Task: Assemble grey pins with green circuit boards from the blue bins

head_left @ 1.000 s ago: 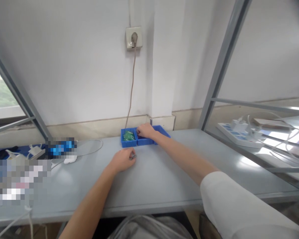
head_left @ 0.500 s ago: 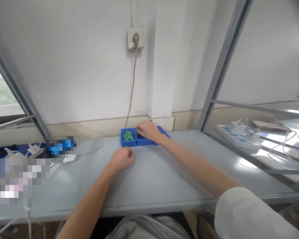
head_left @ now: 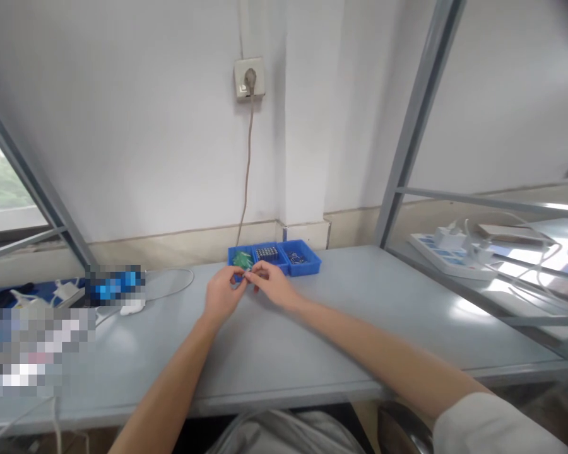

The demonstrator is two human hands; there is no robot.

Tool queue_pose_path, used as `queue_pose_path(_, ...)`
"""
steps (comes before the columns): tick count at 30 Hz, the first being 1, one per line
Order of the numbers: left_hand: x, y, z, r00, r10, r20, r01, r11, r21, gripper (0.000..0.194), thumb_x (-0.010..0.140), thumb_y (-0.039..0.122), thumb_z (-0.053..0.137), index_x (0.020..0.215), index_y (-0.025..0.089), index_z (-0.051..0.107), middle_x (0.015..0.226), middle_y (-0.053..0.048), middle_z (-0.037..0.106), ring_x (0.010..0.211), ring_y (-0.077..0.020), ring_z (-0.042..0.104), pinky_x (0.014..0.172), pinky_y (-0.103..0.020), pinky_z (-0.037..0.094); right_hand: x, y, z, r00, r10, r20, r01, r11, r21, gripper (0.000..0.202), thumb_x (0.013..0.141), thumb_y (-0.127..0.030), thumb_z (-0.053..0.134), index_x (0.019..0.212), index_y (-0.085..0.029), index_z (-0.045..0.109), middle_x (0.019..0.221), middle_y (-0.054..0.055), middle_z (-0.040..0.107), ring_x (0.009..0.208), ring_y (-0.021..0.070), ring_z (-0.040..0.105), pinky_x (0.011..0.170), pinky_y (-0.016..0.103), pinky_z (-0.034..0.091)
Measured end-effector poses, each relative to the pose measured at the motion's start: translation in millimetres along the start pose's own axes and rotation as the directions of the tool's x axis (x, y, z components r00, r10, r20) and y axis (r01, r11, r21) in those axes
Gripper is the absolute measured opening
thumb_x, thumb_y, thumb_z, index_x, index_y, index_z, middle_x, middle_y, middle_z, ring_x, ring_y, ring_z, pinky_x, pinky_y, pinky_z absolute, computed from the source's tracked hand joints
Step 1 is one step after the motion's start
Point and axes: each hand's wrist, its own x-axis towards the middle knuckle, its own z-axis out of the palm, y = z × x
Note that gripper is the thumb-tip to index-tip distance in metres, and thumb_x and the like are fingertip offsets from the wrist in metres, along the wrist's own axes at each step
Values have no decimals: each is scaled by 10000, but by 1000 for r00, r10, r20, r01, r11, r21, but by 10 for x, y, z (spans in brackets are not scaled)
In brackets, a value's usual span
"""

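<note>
My left hand (head_left: pixel 223 291) and my right hand (head_left: pixel 273 285) meet fingertip to fingertip just in front of the blue bins. Both are closed in a pinch around something small, mostly hidden by the fingers; its kind cannot be made out. Behind them, the left blue bin (head_left: pixel 231 252) holds green pieces (head_left: pixel 242 259). Rows of small dark and light parts (head_left: pixel 267 253) fill the middle bin, partly covered by my right hand. Small metallic pieces (head_left: pixel 295 257) lie in the right blue bin (head_left: pixel 307 270).
A grey table (head_left: pixel 284 353) runs under everything, against the wall. White cables and a white plug (head_left: pixel 132 307) lie at the left. A wall socket (head_left: pixel 250 79) has a cord hanging behind the bins. To the right, beyond a metal frame post (head_left: pixel 409 151), is a power strip (head_left: pixel 447 255).
My right hand has come out of the middle bin, down and towards my left hand. My left hand has risen slightly, and the fingertips of both now touch.
</note>
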Motion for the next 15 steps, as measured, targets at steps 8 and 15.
queue_pose_path(8,-10,-4,28,999,51,-4,-51,998,-30,130,847,287,584,888,197,668,815,-17,671,732,-132,576,746,-251,460,18,22,-3,999,-14,-49,22,985,171,380,692,-509,727,762,-220,491,685,-22,632,603,148,612,628,303,494)
queue_pose_path(15,-16,-40,26,998,68,-3,-68,997,-45,121,846,305,605,888,200,649,808,-11,659,727,-133,569,734,-251,450,34,35,-5,998,-18,-58,30,977,209,371,650,-474,769,741,-212,523,650,-22,629,617,151,609,631,302,487)
